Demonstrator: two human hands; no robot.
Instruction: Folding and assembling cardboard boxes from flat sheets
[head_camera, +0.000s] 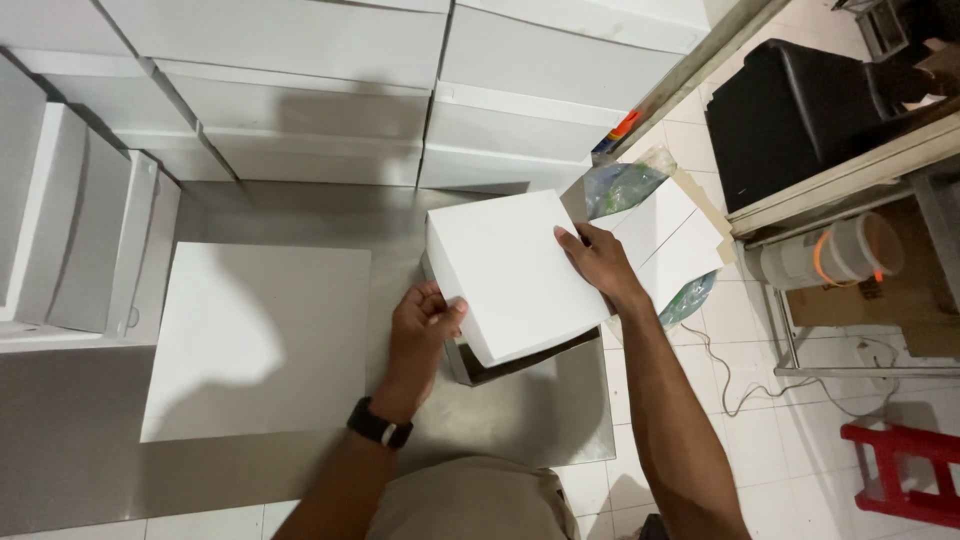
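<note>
1. While the white box is held between both hands at the right end of the steel table, it is seen tilted, its nearer left corner resting on the table edge and its right part hanging out over the tiled floor.
2. The left hand is curled around the box's lower-left corner, at about 8 o'clock from the box's middle, thumb pressed on the top face.
3. The right hand is laid on the right edge at about 3 o'clock, fingers spread over the rim and gripping it.
4. The box's diagonal is thus spanned by the two hands, neither clearly nearer.
5. A flat white sheet is left lying at 9 o'clock, just apart from the left hand.
6. Stacked white boxes are ranged at 12 o'clock.
</note>
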